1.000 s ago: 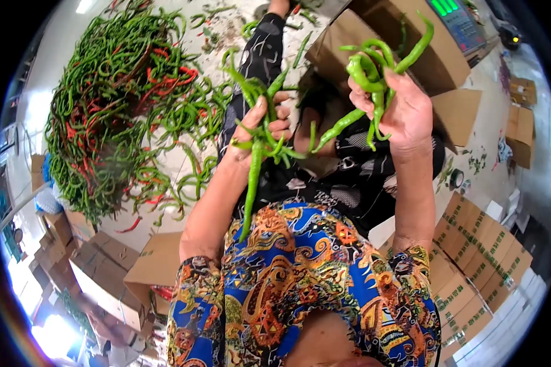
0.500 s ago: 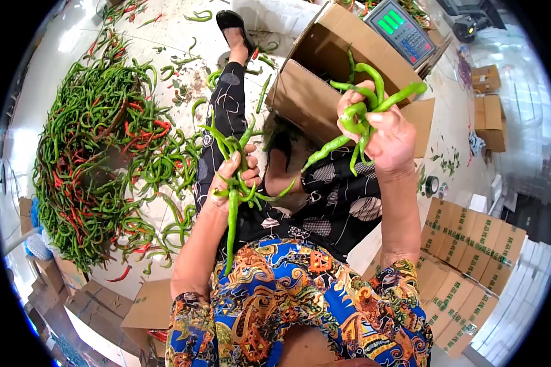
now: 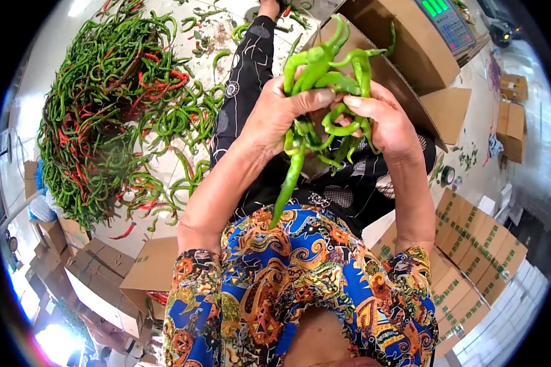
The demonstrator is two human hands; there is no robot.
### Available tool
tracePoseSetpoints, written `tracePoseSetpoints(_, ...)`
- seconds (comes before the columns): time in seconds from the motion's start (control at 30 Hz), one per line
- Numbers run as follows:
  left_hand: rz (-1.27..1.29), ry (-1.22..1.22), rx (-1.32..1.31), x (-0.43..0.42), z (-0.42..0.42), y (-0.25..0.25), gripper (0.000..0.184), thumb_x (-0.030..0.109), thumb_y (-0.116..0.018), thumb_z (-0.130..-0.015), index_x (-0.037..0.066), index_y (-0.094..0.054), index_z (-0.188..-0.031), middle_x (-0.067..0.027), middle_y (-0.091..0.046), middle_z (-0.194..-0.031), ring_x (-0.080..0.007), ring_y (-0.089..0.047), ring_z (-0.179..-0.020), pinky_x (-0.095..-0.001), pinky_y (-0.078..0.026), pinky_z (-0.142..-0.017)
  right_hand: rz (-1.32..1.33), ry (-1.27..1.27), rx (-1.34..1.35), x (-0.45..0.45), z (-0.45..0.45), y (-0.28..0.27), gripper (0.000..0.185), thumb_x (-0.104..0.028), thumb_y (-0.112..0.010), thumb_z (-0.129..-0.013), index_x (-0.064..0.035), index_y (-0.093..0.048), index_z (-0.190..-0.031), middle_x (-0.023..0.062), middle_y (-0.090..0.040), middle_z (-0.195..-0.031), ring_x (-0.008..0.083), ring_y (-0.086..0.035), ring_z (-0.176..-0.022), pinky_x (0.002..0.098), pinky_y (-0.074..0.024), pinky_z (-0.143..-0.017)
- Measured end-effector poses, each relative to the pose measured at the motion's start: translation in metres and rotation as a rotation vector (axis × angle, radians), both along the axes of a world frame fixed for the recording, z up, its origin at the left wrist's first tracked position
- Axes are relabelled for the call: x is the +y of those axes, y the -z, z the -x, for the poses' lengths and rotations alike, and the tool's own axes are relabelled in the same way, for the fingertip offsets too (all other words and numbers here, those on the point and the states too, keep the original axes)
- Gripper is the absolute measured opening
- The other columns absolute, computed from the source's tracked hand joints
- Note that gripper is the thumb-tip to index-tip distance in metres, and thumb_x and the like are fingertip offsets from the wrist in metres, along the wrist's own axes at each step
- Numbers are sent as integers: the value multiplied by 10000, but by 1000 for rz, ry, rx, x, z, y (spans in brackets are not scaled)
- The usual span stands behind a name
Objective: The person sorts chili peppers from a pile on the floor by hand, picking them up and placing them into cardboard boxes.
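My left hand [image 3: 281, 113] is closed round a bunch of long green chili peppers [image 3: 312, 67], with one pepper hanging down below it. Close beside it, my right hand [image 3: 389, 119] grips more green chili peppers [image 3: 362, 70]. The two thumbs nearly meet, and the bunches press together in front of the open cardboard box [image 3: 404, 67]. Where one bunch ends and the other begins is hard to make out. On the floor to the left lies a large heap of green and red chili peppers [image 3: 86, 122].
A digital scale [image 3: 450, 24] with a green display stands beside the box. Flattened printed cartons [image 3: 471, 244] lie at the right, near rolls of tape [image 3: 448, 176]. Another open carton [image 3: 150, 269] is at lower left. Loose peppers [image 3: 177, 119] cover the floor beside my leg.
Both hands, each holding peppers, have come together in front of the box; the left moved up and right. The view has shifted, so the heap and box appear displaced.
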State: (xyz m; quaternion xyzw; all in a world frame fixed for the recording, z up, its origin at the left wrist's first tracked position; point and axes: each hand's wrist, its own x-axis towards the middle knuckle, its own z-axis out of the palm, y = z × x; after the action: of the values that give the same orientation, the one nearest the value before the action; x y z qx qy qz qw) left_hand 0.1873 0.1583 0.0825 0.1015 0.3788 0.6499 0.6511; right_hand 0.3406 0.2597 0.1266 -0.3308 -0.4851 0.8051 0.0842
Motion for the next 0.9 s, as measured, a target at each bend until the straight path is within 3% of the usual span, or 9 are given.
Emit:
tracePoseSetpoints(0.1,13,-117,-11,-5,5,19,269,132,-727,-776,30,-585,-980,-25,-586,-756,-123,-557,-617,-236,-456,-561,40,89,-51,-4,1,2,310,-132,-558,-892,13,-488,-1156,18,-567,-847,82,-570,-741,217,-472,-639)
tracePoseSetpoints(0.13,86,-141,66,-5,10,15,204,109,-702,-792,38,-578,-938,-13,-534,-706,-108,-498,-585,-227,-417,-536,106,50,15,2,-6,8,335,-114,-537,-902,22,-477,-1202,61,-588,-937,110,-597,-783,234,-502,-716)
tracePoseSetpoints(0.23,-78,-195,-282,-9,24,33,142,46,-675,-818,32,-587,-928,-15,-527,-691,-100,-464,-553,-240,-385,-497,195,69,72,3,-17,22,456,-99,-538,-889,39,-416,-1306,158,-593,-1121,205,-637,-880,295,-524,-770)
tracePoseSetpoints(0.6,-241,-269,-671,-14,49,19,70,62,-616,-863,24,-561,-881,22,-421,-686,-57,-363,-569,-198,-347,-519,125,-187,92,4,-24,26,560,-198,-571,-861,46,-384,-1329,211,-603,-1161,256,-585,-1087,349,-417,-980)
tracePoseSetpoints(0.67,-314,-251,-786,-16,54,19,107,48,-636,-834,-7,-576,-902,-9,-458,-731,-72,-403,-599,-208,-356,-527,48,-134,5,5,-29,15,501,-202,-553,-894,52,-402,-1298,231,-605,-1149,270,-585,-1091,357,-428,-959)
tracePoseSetpoints(0.73,-361,-306,-793,-20,61,22,139,33,-642,-815,-26,-577,-923,-27,-470,-755,-85,-424,-612,-208,-358,-532,45,-17,9,0,-36,15,503,-226,-550,-880,35,-426,-1292,149,-638,-995,213,-617,-928,306,-476,-802)
tracePoseSetpoints(0.8,-372,-292,-775,-24,64,24,144,37,-649,-810,-30,-587,-922,-42,-479,-766,-87,-428,-608,-209,-360,-528,149,-46,91,5,-52,11,450,-210,-539,-913,28,-433,-1280,171,-634,-1067,208,-615,-955,315,-492,-797)
tracePoseSetpoints(0.83,-297,-302,-677,-25,63,25,148,52,-655,-814,-28,-588,-919,-35,-480,-755,-83,-424,-597,-209,-357,-516,148,26,75,-1,-54,9,427,-225,-540,-921,20,-455,-1259,122,-629,-1000,155,-598,-858,276,-484,-688)
tracePoseSetpoints(0.9,-184,-279,-394,-29,53,28,162,98,-665,-832,-9,-594,-932,-21,-513,-735,-69,-408,-566,-204,-350,-486,149,79,120,-9,-55,6,410,-237,-541,-924,19,-471,-1237,96,-614,-986,135,-583,-831,264,-466,-647)
